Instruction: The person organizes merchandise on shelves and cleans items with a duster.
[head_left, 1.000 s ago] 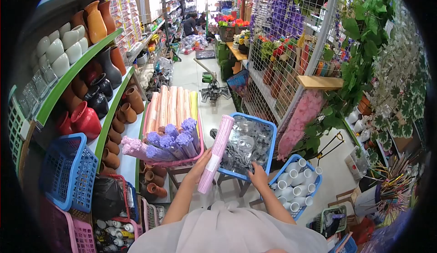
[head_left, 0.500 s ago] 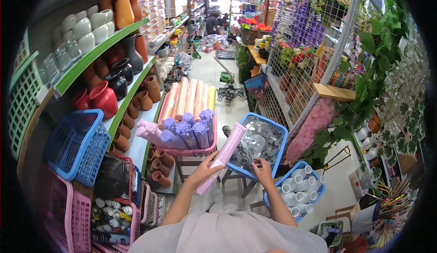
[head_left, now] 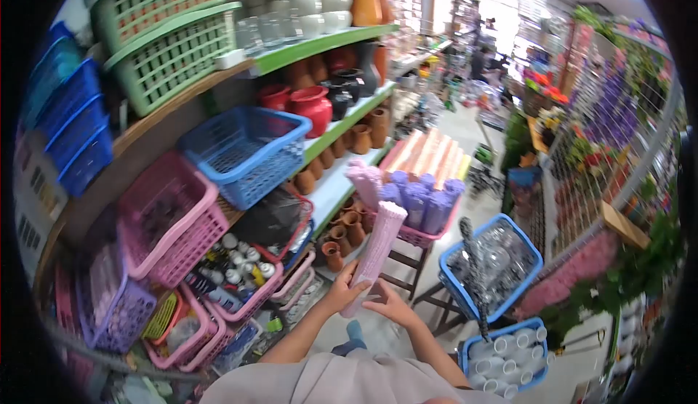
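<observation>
My left hand (head_left: 345, 290) is wrapped round the lower part of a pink crepe paper roll (head_left: 382, 240), held tilted in front of my body. Close to the roll's lower end is my right hand (head_left: 392, 305), fingers apart and holding nothing. Beyond the roll stands a pink basket (head_left: 416, 235) filled with purple crinkled rolls (head_left: 418, 204) and peach wrapped rolls (head_left: 429, 158). A dark, fluffy strand (head_left: 471, 266) lies across the near-left rim of a blue basket (head_left: 445, 277) of clear and dark items.
Shelves (head_left: 338, 120) with pots and vases line the left. Several baskets, among them a light blue basket (head_left: 251, 157) and a pink basket (head_left: 171, 215), crowd the left foreground. White vases fill another blue basket (head_left: 465, 364) at right. A wire rack (head_left: 618, 135) holds flowers.
The view has swung left, bringing more baskets into sight. My right hand has left the blue basket and come beside the pink roll, which my left hand still holds.
</observation>
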Action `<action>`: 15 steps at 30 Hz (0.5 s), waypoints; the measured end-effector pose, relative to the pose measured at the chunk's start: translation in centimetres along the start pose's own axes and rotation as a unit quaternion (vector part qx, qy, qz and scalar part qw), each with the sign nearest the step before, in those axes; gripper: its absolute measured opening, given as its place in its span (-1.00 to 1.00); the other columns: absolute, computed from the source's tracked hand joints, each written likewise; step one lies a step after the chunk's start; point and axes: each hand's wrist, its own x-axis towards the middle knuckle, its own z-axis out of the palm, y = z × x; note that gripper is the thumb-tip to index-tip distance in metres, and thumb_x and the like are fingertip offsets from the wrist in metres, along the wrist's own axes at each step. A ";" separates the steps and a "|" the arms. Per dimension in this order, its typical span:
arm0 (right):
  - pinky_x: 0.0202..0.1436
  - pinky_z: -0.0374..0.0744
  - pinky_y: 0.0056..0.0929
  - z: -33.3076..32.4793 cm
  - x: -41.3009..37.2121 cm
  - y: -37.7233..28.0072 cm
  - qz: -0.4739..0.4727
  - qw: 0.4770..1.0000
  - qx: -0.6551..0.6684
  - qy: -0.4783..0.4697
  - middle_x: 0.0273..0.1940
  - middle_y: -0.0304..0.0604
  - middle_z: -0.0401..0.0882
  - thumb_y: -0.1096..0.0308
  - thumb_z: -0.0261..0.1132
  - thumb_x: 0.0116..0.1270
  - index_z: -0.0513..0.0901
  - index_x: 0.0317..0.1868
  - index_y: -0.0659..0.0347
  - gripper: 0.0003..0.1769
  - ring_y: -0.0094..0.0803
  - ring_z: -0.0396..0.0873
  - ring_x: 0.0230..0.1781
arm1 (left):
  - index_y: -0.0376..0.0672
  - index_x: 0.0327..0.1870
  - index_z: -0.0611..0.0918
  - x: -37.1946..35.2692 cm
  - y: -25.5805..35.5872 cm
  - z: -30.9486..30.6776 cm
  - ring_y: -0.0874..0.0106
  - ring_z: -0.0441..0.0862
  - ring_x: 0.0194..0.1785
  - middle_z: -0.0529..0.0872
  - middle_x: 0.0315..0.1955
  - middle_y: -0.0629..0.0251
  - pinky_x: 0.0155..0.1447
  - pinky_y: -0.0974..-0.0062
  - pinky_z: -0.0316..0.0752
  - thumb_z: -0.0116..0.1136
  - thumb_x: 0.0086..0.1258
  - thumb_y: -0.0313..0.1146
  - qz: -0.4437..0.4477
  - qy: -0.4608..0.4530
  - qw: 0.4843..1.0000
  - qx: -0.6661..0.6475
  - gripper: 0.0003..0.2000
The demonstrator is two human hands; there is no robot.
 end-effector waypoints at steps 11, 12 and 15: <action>0.04 0.45 -0.47 10.5 6.9 -4.7 -0.048 0.985 0.074 -0.149 -0.07 -0.18 0.46 0.35 0.26 0.34 0.30 0.10 0.23 -0.59 -0.50 0.46 -0.05 | -0.25 0.34 0.16 -7.7 8.8 -7.9 0.32 0.37 0.31 0.42 0.22 0.05 0.38 0.31 0.26 -0.01 0.49 -0.20 0.155 0.195 0.968 -0.015 -0.48; 0.04 0.44 -0.47 11.3 7.6 -4.2 -0.090 0.985 0.038 -0.143 -0.10 -0.17 0.44 0.33 0.20 0.37 0.30 0.10 0.24 -0.62 -0.49 0.44 -0.06 | -0.26 0.36 0.14 -8.6 8.6 -9.4 0.35 0.39 0.28 0.44 0.19 0.08 0.35 0.35 0.28 -0.01 0.49 -0.27 0.142 0.216 0.966 0.004 -0.48; -0.03 0.47 -0.48 14.1 8.5 -7.4 -0.068 0.983 0.011 -0.169 -0.11 -0.15 0.43 0.33 0.18 0.38 0.29 0.10 0.25 -0.63 -0.48 0.45 -0.10 | -0.31 0.40 0.17 -12.8 10.6 -13.0 0.37 0.42 0.25 0.49 0.14 0.11 0.30 0.41 0.32 0.07 0.45 -0.34 0.074 0.266 0.958 0.080 -0.43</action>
